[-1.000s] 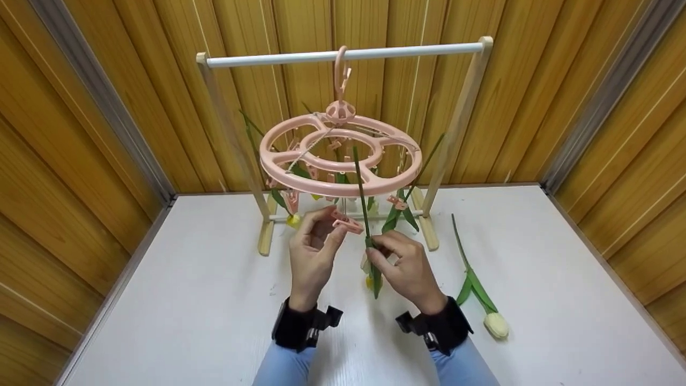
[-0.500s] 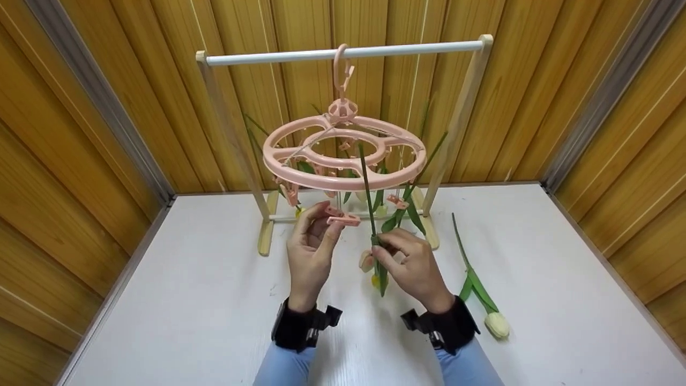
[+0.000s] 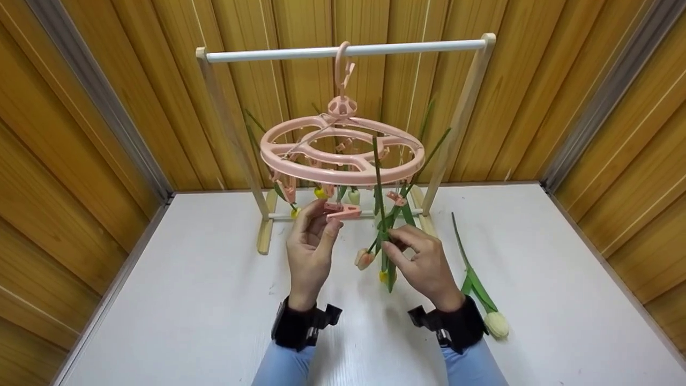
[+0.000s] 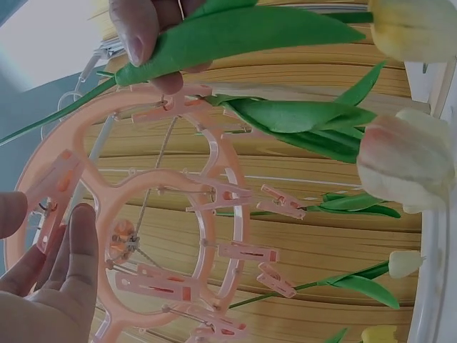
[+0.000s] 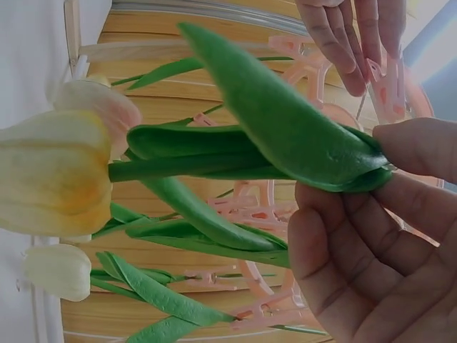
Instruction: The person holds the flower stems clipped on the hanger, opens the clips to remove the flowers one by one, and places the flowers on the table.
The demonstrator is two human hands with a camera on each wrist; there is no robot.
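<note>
My left hand (image 3: 311, 249) pinches a pink clothespin (image 3: 345, 213) that hangs from the front of a round pink drying hanger (image 3: 321, 172). Between the thumb and fingers of my right hand (image 3: 426, 262) is an artificial tulip, held by its stem and leaves (image 5: 285, 136). Its pale yellow bloom (image 5: 57, 171) points down and its stem rises in front of the ring. A gap separates the stem from the clothespin. Just behind the held tulip hangs a pinkish tulip (image 3: 364, 259), clipped to the hanger in the left wrist view.
A wooden rack with a white rod (image 3: 407, 49) carries the hanger by its hook. Several more tulips hang by clothespins from the ring. One white tulip (image 3: 497, 325) lies on the white table (image 3: 177, 300) at the right. Wood-patterned walls (image 3: 353, 21) enclose the table.
My right hand has shifted right with its tulip, away from the clothespin. The clothespin in my left hand has risen slightly and turned. The pinkish tulip has come into fuller view.
</note>
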